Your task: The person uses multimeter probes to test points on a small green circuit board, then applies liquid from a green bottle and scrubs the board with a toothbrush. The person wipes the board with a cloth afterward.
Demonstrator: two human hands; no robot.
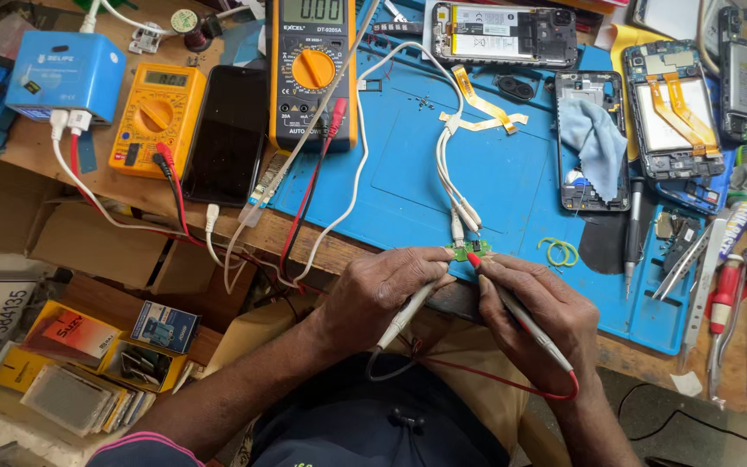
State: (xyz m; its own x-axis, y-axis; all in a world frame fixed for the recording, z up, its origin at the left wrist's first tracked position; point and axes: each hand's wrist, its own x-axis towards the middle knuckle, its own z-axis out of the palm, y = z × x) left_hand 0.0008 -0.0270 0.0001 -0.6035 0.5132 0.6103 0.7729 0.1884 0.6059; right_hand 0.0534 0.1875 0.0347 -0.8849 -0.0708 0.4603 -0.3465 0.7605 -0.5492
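Green, small and flat: circuit board, lying at the near edge of the blue rubbery work mat, between the two hands.

Left hand: fingers closed around a slim pale-grey test probe, tip laid at the board's left side. Right hand: fingers pinched on a red-tipped probe, point touching the board; red lead looping back beneath the wrist.

White cables — thin, smooth, bundled — running down the mat to the board's far edge.

Also on the wooden bench:
- Large multimeter, dark body with orange casing and round orange dial, at the mat's top left corner.
- Smaller multimeter, yellow-orange, left of it, red and black leads plugged in.
- Black phone, glossy slab, screen dark, between the two meters.
- Blue box-shaped unit, rounded corners, far left, white cables plugged in below.
- Opened phone at the top, back off, battery showing.
- Phone frame with a soft pale-blue cloth draped over it.
- Further opened phones with orange flex strips, at right.
- Yellow-green rubber bands, looped, just right of the hands.
- Metal tweezers and red-handled screwdriver — at the far right edge.
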